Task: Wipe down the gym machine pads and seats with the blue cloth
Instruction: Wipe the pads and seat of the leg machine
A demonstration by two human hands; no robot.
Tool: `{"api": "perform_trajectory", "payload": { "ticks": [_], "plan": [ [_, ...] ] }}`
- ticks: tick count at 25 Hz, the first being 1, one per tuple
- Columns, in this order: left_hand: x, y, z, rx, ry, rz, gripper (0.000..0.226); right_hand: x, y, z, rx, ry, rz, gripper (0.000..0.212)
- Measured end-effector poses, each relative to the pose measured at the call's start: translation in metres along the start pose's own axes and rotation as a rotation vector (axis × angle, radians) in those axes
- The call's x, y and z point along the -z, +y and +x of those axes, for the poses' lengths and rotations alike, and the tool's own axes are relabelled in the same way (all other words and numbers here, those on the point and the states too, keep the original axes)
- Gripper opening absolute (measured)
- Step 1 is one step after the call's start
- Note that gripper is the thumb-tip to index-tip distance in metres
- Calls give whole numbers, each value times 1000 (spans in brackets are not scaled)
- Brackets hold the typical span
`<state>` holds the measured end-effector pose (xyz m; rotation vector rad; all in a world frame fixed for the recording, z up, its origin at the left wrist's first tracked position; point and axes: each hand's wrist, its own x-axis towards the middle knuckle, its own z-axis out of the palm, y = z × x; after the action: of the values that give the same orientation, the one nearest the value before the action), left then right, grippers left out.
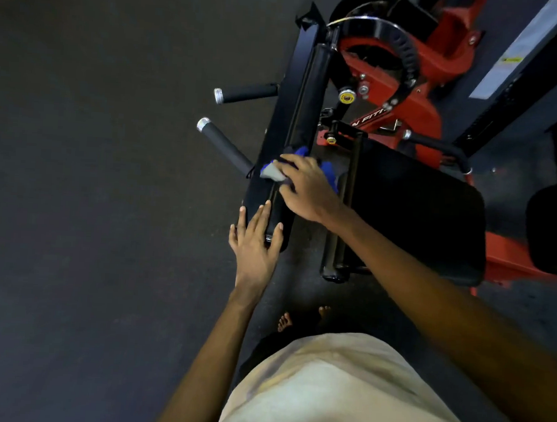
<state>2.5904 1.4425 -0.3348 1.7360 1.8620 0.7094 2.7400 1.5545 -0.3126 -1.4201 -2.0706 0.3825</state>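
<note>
A long black roller pad (307, 92) of a red and black gym machine runs from the upper middle down toward me. My right hand (304, 188) holds the blue cloth (330, 171) against the pad's middle, fingers spread over it; blue edges and a grey patch show around the hand. My left hand (255, 242) rests flat with straight fingers on the pad's near end. A wide black seat pad (417, 212) lies to the right.
Two black handle grips (224, 145) with silver caps stick out to the left of the pad. The red frame (421, 99) and a black curved plate stand at the top right. Dark rubber floor (92, 199) spreads to the left. My bare feet show below.
</note>
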Motion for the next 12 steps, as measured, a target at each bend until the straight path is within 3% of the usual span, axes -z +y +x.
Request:
{"api": "perform_trajectory", "payload": {
  "ticks": [3,9,12],
  "plan": [
    [-2,9,-2,14,32,63,62,18,21,1,39,-105,238,67],
    [-19,29,-2,168,94,186,63,14,72,16,-28,-32,344,48],
    [-23,36,1,214,111,224,68,4,59,-3,134,-101,344,47]
  ]
}}
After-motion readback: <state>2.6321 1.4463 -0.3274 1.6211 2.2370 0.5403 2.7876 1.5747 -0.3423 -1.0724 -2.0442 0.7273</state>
